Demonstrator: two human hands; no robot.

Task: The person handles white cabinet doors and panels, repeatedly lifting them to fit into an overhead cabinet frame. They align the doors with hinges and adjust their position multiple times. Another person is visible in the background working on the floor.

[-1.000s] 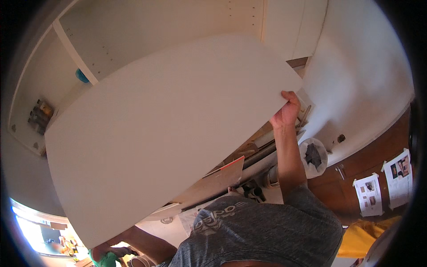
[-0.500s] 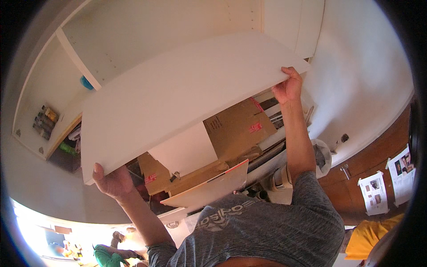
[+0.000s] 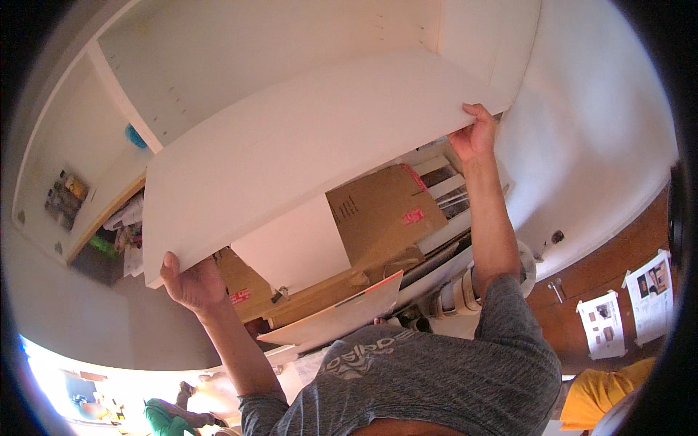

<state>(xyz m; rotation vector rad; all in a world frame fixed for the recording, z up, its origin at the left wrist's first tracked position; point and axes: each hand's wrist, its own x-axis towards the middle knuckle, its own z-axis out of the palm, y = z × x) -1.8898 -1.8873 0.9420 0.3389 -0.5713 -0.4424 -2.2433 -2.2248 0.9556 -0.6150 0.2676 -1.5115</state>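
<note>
From my remote place I see the wide white board (image 3: 313,160) lying across the middle of the frame, below the pale cabinet (image 3: 276,43) in the upper part. At the left of centre, my left hand (image 3: 195,285) is clamped on the near edge, close to the corner: the thumb is above, the other fingers go below and are mostly hidden. At the upper right, my right hand (image 3: 474,136) grips the same edge near its other end, in the same manner. I judge the board stiff and rather heavy (I cannot weigh it from here), and its smooth face may be slippery. Therefore the two ends of this edge seem good places for holding, with fingers supporting from beneath. Its corners, I think, could chip. Brown cardboard (image 3: 382,211) shows under it, near the centre.
</note>
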